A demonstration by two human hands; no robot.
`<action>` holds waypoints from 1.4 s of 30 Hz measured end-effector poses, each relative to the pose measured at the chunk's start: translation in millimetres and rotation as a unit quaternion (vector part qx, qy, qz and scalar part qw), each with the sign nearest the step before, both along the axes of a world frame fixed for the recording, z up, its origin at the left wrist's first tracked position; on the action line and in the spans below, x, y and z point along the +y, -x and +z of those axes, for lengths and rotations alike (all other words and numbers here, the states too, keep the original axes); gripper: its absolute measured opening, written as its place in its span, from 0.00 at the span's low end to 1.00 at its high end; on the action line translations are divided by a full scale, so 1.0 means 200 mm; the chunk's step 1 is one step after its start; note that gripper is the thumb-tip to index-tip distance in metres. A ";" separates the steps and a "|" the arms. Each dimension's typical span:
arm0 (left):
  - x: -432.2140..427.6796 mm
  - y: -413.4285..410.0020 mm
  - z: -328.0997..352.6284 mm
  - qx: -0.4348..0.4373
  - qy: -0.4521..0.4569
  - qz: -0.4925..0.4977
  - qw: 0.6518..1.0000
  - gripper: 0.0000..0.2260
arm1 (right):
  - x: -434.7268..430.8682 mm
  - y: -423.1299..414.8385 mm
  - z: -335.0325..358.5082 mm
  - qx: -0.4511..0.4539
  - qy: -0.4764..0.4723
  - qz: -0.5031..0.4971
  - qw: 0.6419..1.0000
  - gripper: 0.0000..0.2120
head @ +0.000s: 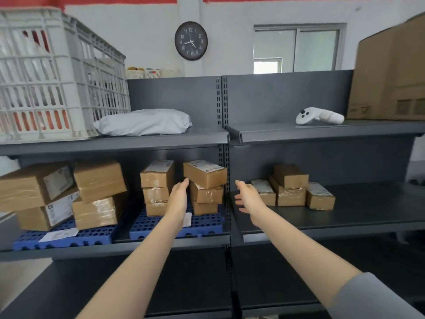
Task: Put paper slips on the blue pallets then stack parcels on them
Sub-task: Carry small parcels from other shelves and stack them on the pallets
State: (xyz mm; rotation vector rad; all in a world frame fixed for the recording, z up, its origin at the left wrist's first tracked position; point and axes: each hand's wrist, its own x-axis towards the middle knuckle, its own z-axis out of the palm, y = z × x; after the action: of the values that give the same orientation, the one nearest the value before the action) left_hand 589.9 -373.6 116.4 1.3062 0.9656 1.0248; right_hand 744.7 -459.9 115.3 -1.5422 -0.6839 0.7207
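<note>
Two blue pallets lie on the middle shelf. The left pallet (pixel 92 237) carries a paper slip (pixel 60 234) and several large brown parcels (pixel 99 180). The right pallet (pixel 207 223) bears a slip (pixel 187 219) and two stacks of small parcels (pixel 157 187). The top box (pixel 204 173) of the right-hand stack sits tilted. My left hand (pixel 179 194) reaches between the two stacks, fingers apart, its tips touching that tilted box. My right hand (pixel 247 196) hovers open just right of the shelf upright, empty. Several more small parcels (pixel 291 187) stand on the bare shelf to the right.
The top shelf holds a grey plastic crate (pixel 53 72), a white poly mailer (pixel 145 122), a white handheld controller (pixel 318 116) and a large cardboard box (pixel 391 72). A perforated upright (pixel 226 180) divides the two shelf bays. A lower dark shelf (pixel 161 284) juts toward me.
</note>
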 end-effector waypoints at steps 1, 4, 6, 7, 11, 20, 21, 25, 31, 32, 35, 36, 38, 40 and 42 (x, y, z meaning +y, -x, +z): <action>0.00 -0.02 0.02 0.001 -0.008 0.000 1.000 0.26 | -0.01 -0.05 0.01 -0.003 -0.002 -0.012 1.000 0.23; 0.00 -0.07 0.05 0.021 -0.030 -0.007 0.999 0.26 | -0.01 -0.15 0.03 -0.023 -0.003 -0.034 0.999 0.25; 0.02 -0.09 0.05 0.049 -0.054 -0.013 0.997 0.28 | 0.02 -0.17 0.05 -0.051 0.002 -0.034 0.998 0.24; 0.03 -0.10 0.05 0.068 -0.070 -0.019 0.995 0.28 | 0.05 -0.17 0.05 -0.073 0.004 -0.030 0.997 0.24; 0.09 -0.15 0.02 0.166 -0.141 -0.045 0.975 0.31 | 0.16 -0.14 0.05 -0.194 0.039 0.011 0.980 0.25; 0.26 -0.23 -0.07 0.183 -0.149 -0.091 0.968 0.34 | 0.41 -0.11 0.01 -0.211 0.061 0.065 0.973 0.30; 0.27 -0.23 -0.07 0.177 -0.146 -0.094 0.969 0.34 | 0.42 -0.11 0.00 -0.210 0.058 0.064 0.974 0.29; 0.32 -0.23 -0.05 0.160 -0.137 -0.093 0.973 0.32 | 0.43 -0.10 -0.04 -0.217 0.045 0.056 0.974 0.27; 0.35 -0.23 -0.05 0.152 -0.131 -0.097 0.975 0.30 | 0.42 -0.10 -0.07 -0.236 0.040 0.057 0.969 0.25; 0.35 -0.23 -0.05 0.152 -0.134 -0.097 0.974 0.29 | 0.42 -0.11 -0.07 -0.230 0.036 0.055 0.971 0.24; 0.35 -0.22 -0.05 0.152 -0.132 -0.100 0.974 0.30 | 0.41 -0.13 -0.06 -0.189 0.019 0.039 0.981 0.22; 0.36 -0.22 -0.05 0.153 -0.131 -0.101 0.974 0.31 | 0.41 -0.13 -0.06 -0.172 0.020 0.040 0.984 0.22; 0.37 -0.21 -0.06 0.156 -0.124 -0.103 0.975 0.33 | 0.41 -0.14 -0.07 -0.149 0.034 0.065 0.986 0.26; 0.38 -0.21 -0.07 0.159 -0.118 -0.110 0.974 0.35 | 0.42 -0.14 -0.08 -0.150 0.054 0.099 0.982 0.31; 0.39 -0.21 -0.08 0.162 -0.106 -0.123 0.973 0.37 | 0.43 -0.12 -0.10 -0.156 0.072 0.124 0.977 0.33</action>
State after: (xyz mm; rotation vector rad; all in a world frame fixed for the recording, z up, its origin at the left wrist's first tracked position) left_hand 632.5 -294.7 100.9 1.7632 0.9214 0.7510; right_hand 769.4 -374.0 96.3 -1.7423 -1.0933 0.7305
